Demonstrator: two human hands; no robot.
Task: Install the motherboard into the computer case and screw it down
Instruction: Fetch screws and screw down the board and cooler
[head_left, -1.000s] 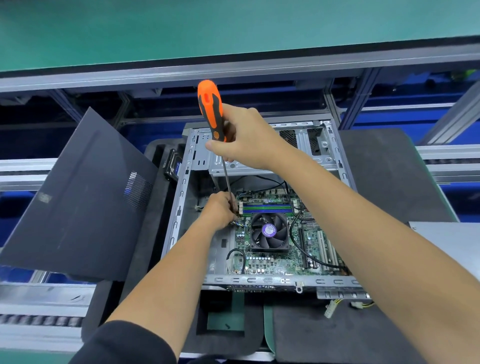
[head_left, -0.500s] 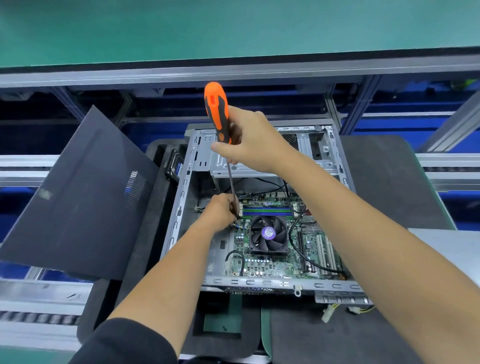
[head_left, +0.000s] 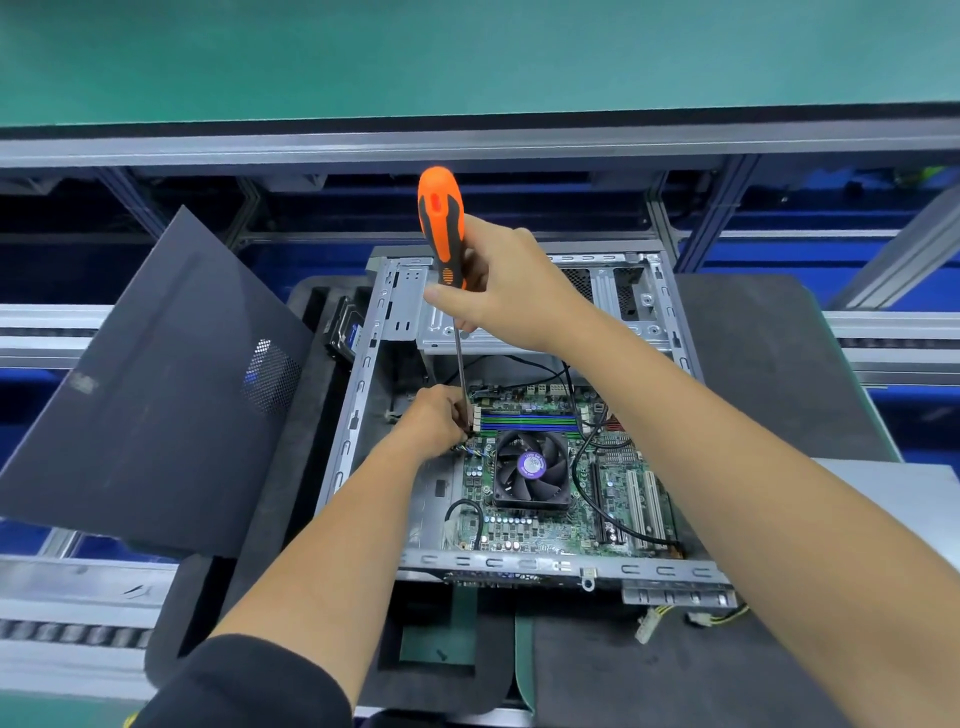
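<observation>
A green motherboard (head_left: 540, 530) with a black CPU fan (head_left: 531, 469) lies inside the open grey metal computer case (head_left: 347, 431). My right hand (head_left: 511, 291) is closed around the orange and black handle of a long screwdriver (head_left: 440, 223), held nearly upright. Its shaft runs down to the board's upper left corner. There my left hand (head_left: 434, 418) pinches the shaft near the tip, fingers closed at the board's edge. The tip and any screw under it are hidden by those fingers.
The dark case side panel (head_left: 156, 395) leans at the left. A hard drive (head_left: 345, 332) lies beside the case's far left corner. Black foam mats (head_left: 769, 364) surround the case. Loose power connectors (head_left: 670, 621) hang at its near edge. Conveyor rails (head_left: 47, 327) run on both sides.
The view has shifted slightly, so the case sits a bit lower and to the right. Both hands keep their hold on the screwdriver at the same corner of the board.
</observation>
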